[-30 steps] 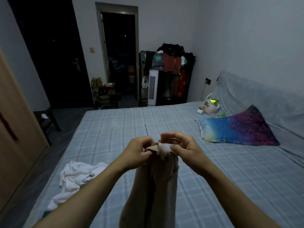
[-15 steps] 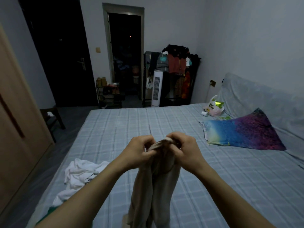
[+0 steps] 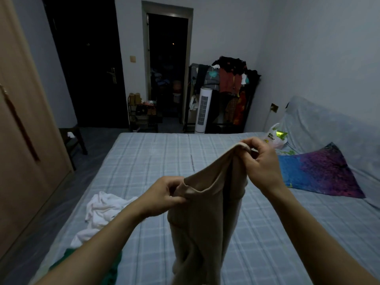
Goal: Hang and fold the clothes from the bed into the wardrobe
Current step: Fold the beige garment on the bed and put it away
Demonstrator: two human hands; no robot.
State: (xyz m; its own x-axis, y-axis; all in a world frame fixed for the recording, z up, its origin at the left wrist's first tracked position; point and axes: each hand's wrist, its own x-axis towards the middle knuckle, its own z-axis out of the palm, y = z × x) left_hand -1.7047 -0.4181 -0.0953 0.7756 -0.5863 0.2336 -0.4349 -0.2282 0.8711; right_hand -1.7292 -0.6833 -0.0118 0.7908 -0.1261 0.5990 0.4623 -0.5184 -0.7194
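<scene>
A beige garment hangs in front of me over the bed, held up by its top edge. My left hand pinches the lower left end of that edge. My right hand grips the other end, higher and further right, so the edge is stretched open between them. A crumpled white garment lies on the bed's left side, and a green one shows under my left forearm. The wooden wardrobe stands shut on the left.
A colourful pillow and a plastic bag lie on the bed's right side near the covered headboard. Beyond the bed stand a white tower fan, a loaded clothes rack, a small shelf and a dark stool.
My hands were together at the garment's top; they have since pulled apart, the right rising to the right and the left dropping, spreading the edge open. The view has moved closer.
</scene>
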